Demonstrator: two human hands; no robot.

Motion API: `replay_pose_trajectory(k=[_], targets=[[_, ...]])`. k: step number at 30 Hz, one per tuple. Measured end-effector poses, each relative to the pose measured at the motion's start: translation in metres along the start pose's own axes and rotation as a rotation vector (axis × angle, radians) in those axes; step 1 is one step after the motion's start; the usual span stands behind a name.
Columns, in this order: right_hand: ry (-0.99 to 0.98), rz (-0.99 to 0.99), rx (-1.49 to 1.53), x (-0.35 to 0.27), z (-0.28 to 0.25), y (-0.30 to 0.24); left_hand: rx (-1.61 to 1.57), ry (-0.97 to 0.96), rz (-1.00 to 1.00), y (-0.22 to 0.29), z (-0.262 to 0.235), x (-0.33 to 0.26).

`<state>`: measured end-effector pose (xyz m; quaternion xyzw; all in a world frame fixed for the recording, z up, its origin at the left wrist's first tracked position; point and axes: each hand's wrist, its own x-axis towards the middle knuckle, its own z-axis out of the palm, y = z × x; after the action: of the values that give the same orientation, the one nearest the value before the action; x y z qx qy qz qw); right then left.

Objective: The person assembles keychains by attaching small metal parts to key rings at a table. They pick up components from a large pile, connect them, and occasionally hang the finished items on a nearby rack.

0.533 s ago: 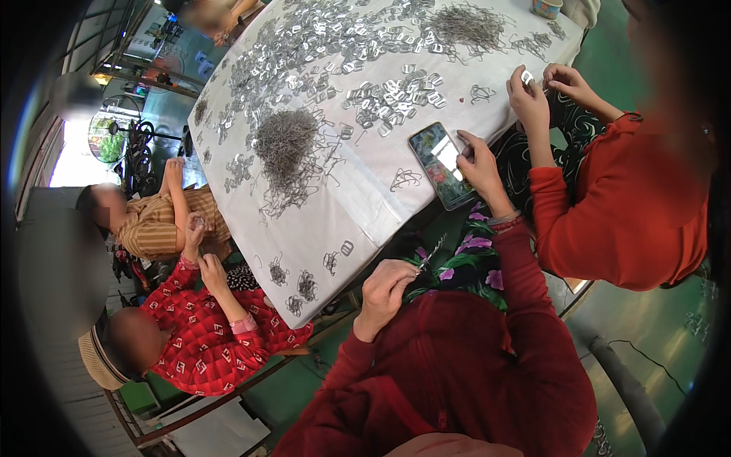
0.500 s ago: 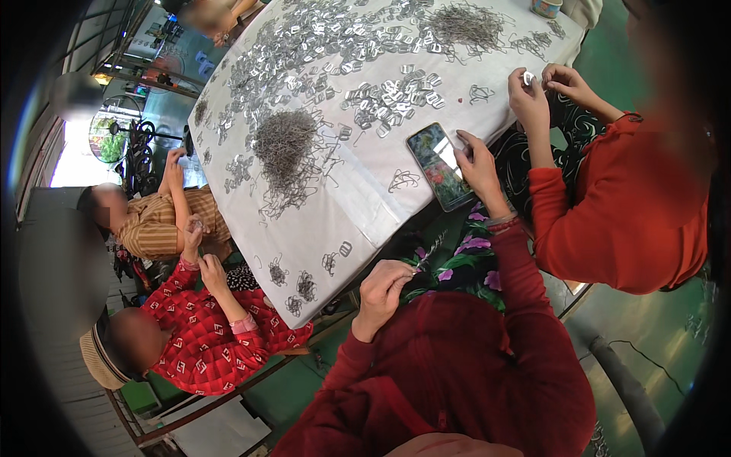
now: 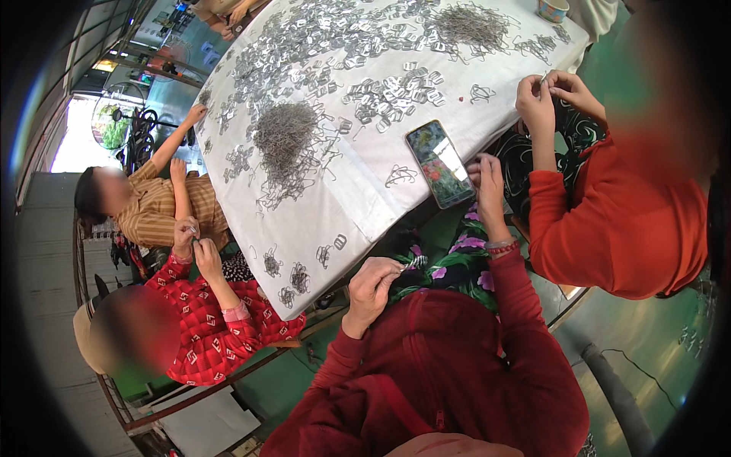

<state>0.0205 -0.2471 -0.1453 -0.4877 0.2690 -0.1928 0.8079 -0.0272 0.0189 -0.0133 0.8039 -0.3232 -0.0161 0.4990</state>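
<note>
My left hand (image 3: pixel 371 293) is closed in a pinch over my lap, beside the table's near edge. Small bent wire pieces (image 3: pixel 415 262) stick out from its fingertips, too fine to count. At the edge of the table, my right hand (image 3: pixel 491 190) is held with loosely bent fingers and nothing visible in it, close by the lower right side of a smartphone (image 3: pixel 434 148). The phone lies face up, its screen lit with a colourful picture. A few loose wire pieces (image 3: pixel 400 176) lie left of the phone.
The white-covered table (image 3: pixel 365 217) bears a wire heap (image 3: pixel 285 137), another wire heap (image 3: pixel 472 27) and scattered flat metal buckles (image 3: pixel 403 95). A paper cup (image 3: pixel 553 9) stands at the far right. Co-workers sit at the left and right, one in orange-red (image 3: pixel 609 221) close by.
My right hand has drawn back from the phone's edge toward the table's rim. My left hand has shifted slightly left. A striped-shirted co-worker has stretched an arm to the table.
</note>
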Motion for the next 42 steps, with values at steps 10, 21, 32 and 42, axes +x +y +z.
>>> replay_pose_trajectory(k=[10,21,32,42], targets=[[-0.433,0.625,0.712,-0.028,-0.007,-0.013,0.025,-0.003,-0.034,0.004,0.001,-0.006],[-0.397,0.649,0.597,-0.025,-0.019,0.006,0.099,0.051,0.070,0.002,0.003,-0.019],[-0.590,0.313,0.218,-0.020,-0.032,-0.014,-0.006,0.247,0.226,-0.003,0.024,-0.049],[-0.669,0.445,0.026,-0.067,0.052,-0.042,-0.058,0.293,0.269,-0.010,0.018,-0.044]])
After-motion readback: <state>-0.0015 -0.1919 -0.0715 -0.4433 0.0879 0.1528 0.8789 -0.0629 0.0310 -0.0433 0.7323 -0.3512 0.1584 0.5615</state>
